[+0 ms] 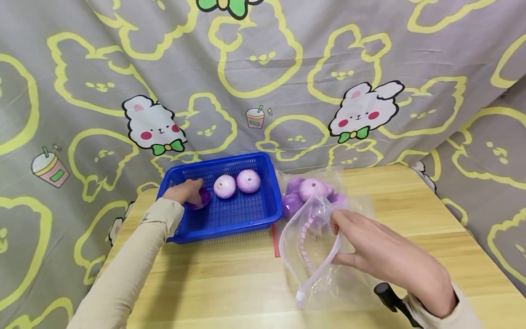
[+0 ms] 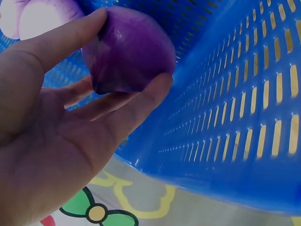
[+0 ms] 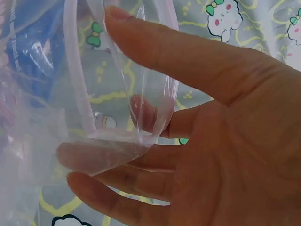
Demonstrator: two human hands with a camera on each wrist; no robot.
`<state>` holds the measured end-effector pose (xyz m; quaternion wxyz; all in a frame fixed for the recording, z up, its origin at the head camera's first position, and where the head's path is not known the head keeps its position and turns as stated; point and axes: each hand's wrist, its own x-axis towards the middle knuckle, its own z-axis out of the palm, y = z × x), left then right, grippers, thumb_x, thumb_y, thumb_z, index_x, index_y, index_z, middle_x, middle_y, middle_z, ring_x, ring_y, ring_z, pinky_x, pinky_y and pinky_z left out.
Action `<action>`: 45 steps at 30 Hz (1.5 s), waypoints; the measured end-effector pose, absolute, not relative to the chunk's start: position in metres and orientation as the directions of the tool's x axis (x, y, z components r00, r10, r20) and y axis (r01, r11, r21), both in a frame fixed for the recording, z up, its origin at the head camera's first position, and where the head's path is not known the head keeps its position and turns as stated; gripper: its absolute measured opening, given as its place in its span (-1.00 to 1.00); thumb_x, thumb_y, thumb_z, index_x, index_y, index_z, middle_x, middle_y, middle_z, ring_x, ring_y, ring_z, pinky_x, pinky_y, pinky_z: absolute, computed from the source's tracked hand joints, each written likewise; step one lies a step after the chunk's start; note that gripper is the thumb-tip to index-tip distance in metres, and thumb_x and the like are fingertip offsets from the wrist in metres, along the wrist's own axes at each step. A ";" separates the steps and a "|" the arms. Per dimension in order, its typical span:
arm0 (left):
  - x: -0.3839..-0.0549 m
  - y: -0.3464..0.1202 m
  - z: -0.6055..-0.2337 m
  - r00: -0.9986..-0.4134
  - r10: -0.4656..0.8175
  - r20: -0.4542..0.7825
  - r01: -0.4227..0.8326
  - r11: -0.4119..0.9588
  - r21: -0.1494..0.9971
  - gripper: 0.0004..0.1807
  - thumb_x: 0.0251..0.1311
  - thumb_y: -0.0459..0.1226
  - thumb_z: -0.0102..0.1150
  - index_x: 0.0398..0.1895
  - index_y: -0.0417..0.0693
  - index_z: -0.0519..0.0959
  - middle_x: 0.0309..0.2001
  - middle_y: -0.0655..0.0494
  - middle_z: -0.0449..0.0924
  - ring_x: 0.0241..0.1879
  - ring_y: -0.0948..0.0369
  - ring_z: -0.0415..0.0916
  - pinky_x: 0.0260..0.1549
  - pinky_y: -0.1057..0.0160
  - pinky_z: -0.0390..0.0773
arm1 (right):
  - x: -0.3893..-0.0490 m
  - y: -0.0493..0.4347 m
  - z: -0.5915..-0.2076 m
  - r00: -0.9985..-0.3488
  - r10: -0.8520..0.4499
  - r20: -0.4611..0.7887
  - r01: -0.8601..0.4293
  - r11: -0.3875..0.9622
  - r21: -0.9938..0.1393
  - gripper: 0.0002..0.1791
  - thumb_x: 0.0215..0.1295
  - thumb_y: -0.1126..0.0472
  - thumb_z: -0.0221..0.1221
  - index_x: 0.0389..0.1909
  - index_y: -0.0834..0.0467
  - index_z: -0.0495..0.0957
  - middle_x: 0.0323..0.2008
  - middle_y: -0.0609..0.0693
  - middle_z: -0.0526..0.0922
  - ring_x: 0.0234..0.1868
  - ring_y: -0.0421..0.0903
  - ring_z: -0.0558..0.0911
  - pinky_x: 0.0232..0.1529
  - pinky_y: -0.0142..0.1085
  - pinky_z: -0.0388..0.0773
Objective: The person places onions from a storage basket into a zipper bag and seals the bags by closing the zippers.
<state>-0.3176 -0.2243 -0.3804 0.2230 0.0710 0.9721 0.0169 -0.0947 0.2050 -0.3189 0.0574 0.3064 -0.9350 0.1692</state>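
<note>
In the head view my left hand (image 1: 188, 191) reaches into the left end of a blue basket (image 1: 238, 221). Its thumb and fingers curl round a purple onion (image 2: 134, 49), tip toward the palm in the left wrist view. Two paler purple onions (image 1: 225, 186) lie farther right in the basket. My right hand (image 1: 382, 246) holds the rim of a clear zip bag (image 1: 312, 246), whose mouth gapes. In the right wrist view the thumb is at the rim (image 3: 77, 56) and some fingers show through the film. More onions (image 1: 313, 188) are heaped beyond the mouth, seen through clear plastic.
A wooden table (image 1: 222, 283) carries the basket and bag. A red strip (image 1: 276, 240) lies between them. Behind hangs a grey curtain (image 1: 287, 137) with cartoon prints. A black rod-like object (image 1: 388, 297) sits by my right wrist.
</note>
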 end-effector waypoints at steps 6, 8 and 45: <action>-0.316 -0.215 -0.379 -0.899 0.161 -0.408 0.154 0.987 0.049 -0.31 0.02 -0.26 0.45 0.22 -0.31 0.42 0.07 -0.35 0.50 -0.05 -0.12 0.49 -0.08 -0.10 0.56 | -0.093 0.205 -0.324 -0.813 -0.529 0.243 -0.579 0.777 -0.248 -0.49 0.04 -0.03 0.49 -0.19 -0.05 0.33 -0.36 -0.28 0.33 -0.32 -0.28 0.37 -0.33 -0.36 0.42; -0.316 -0.215 -0.378 -0.905 0.163 -0.393 0.159 0.986 0.042 -0.40 -0.01 -0.28 0.46 0.12 -0.30 0.49 0.01 -0.31 0.53 -0.10 -0.11 0.50 -0.10 -0.08 0.56 | -0.092 0.205 -0.326 -0.815 -0.524 0.247 -0.576 0.778 -0.251 -0.48 0.03 -0.02 0.49 -0.19 -0.05 0.33 -0.36 -0.28 0.32 -0.32 -0.28 0.37 -0.33 -0.37 0.41; -0.189 -0.163 -0.359 -0.901 0.315 0.300 0.424 0.788 0.447 -0.22 0.05 -0.28 0.51 0.32 -0.24 0.32 0.16 -0.25 0.54 0.10 -0.12 0.54 0.04 -0.12 0.57 | -0.095 0.209 -0.326 -0.822 -0.524 0.223 -0.568 0.776 -0.272 -0.48 0.05 0.01 0.49 -0.19 -0.06 0.32 -0.35 -0.29 0.34 -0.33 -0.30 0.37 -0.34 -0.42 0.40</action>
